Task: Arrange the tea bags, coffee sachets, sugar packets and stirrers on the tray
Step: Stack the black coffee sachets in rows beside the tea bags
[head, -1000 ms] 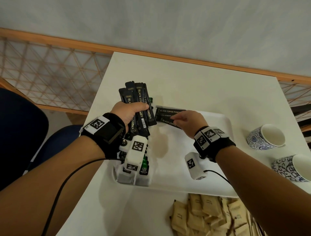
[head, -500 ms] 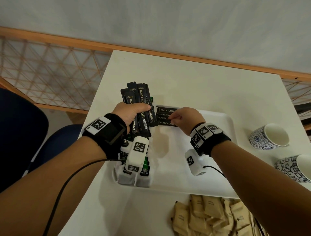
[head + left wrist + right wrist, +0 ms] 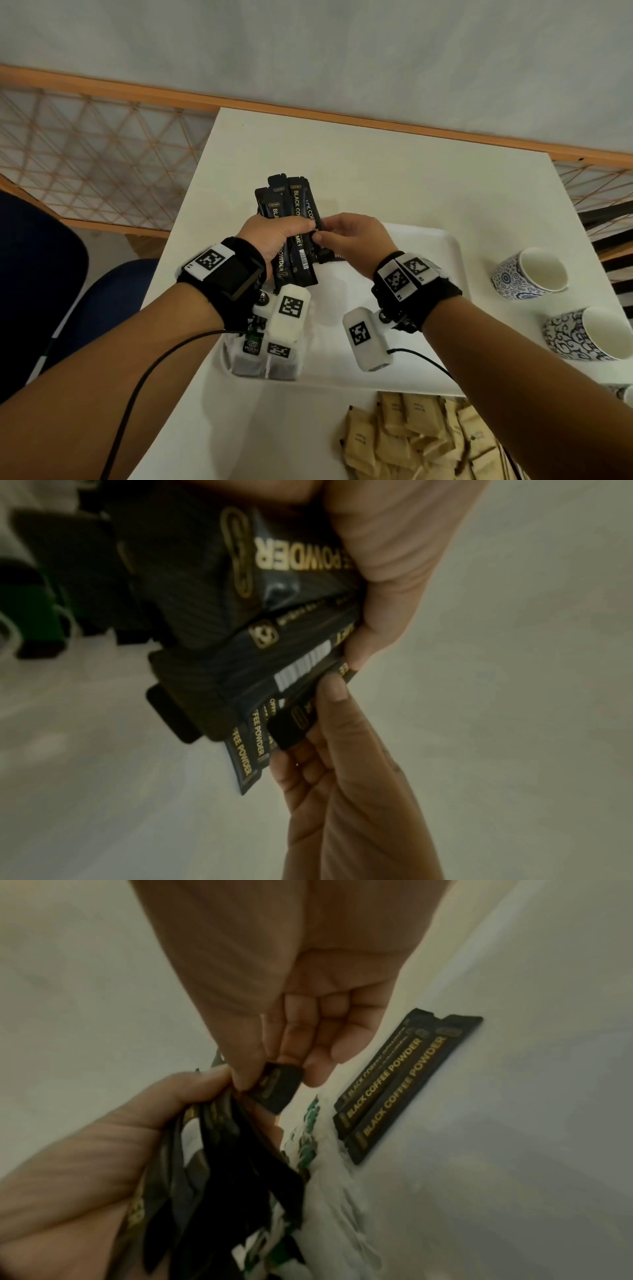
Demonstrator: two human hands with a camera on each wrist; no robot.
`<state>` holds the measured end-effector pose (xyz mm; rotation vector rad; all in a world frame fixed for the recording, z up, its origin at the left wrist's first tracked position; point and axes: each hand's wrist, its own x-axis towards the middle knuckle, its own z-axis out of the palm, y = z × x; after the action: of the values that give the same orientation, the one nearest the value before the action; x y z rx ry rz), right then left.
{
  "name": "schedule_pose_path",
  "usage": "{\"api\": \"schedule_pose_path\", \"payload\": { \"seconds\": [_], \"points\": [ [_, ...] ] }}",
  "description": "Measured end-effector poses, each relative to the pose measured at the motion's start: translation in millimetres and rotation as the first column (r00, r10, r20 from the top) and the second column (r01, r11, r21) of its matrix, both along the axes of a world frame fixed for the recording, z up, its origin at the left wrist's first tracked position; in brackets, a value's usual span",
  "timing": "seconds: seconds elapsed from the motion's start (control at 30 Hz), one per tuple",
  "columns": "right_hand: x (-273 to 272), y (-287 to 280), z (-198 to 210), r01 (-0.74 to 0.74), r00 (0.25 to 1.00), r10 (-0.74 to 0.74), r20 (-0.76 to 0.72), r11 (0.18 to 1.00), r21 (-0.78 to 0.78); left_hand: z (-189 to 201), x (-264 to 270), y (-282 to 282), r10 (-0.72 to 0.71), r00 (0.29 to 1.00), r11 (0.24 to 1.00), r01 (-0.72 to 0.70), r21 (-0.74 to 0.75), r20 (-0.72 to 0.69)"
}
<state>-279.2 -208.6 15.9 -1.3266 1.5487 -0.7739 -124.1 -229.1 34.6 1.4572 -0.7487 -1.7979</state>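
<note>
1. Sachets (image 3: 294,236) fan out of the left hand (image 3: 274,236), fist wrapped round their middles, held above the tray's (image 3: 445,246) left end as a supply to deal from.
2. Right hand (image 3: 349,236) pinches one sachet's end between thumb and fingers, probably to draw it out for the row.
3. Right wrist view shows what the head view mostly hides: three laid sachets (image 3: 404,1085) side by side on the tray, touching.
4. Left wrist view shows the pinch up close, though blurred.
5. Tea bags (image 3: 263,363) line the tray's left edge; sugar packets (image 3: 411,438) wait off-tray.
</note>
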Motion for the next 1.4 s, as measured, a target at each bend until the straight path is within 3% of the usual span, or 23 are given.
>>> {"api": "schedule_pose_path", "payload": {
  "seconds": [0.13,0.23,0.33,0.4,0.47,0.63,0.87,1.07,1.4],
  "points": [
    [-9.7,2.5,-0.1,0.057,0.997,-0.056,0.060,0.998,-0.016,0.8,2.0,-1.4,0.025,1.000,1.000,-0.025,-0.015,-0.005],
    [-19.0,6.7,-0.2,0.082,0.996,-0.081,0.022,0.997,-0.001,2.2,7.0,-4.2,0.078,0.997,0.997,-0.078,-0.029,0.010],
    [-31.6,9.8,-0.7,0.058,0.973,-0.059,-0.221,0.998,-0.008,2.3,12.5,-7.1,0.116,0.993,0.992,-0.114,-0.051,0.024],
    [-39.3,12.0,-2.5,-0.014,0.911,0.016,-0.411,1.000,0.006,1.3,15.3,-8.9,0.120,0.993,0.991,-0.118,-0.057,0.024],
    [-44.0,13.8,-8.1,-0.065,0.876,0.080,-0.475,0.997,0.048,-0.2,17.0,-10.1,0.121,0.992,0.991,-0.120,-0.059,0.025],
    [-41.9,12.6,-17.2,-0.086,0.857,0.134,-0.497,0.989,0.120,-3.5,17.0,-10.3,0.112,0.993,0.992,-0.110,-0.055,0.033],
    [-41.0,6.0,-25.0,-0.139,0.757,0.121,-0.642,0.990,0.023,-5.8,14.5,-9.3,0.092,0.995,0.995,-0.091,-0.038,0.023],
    [-37.5,8.9,-31.2,-0.225,0.723,0.168,-0.670,0.974,0.002,-7.2,13.5,-9.6,0.083,0.996,0.996,-0.082,-0.034,0.018],
    [-27.9,0.8,-35.0,-0.217,0.740,0.169,-0.650,0.976,0.008,-5.5,12.2,-9.9,0.060,0.998,0.998,-0.060,-0.027,0.012]
  ]
}}
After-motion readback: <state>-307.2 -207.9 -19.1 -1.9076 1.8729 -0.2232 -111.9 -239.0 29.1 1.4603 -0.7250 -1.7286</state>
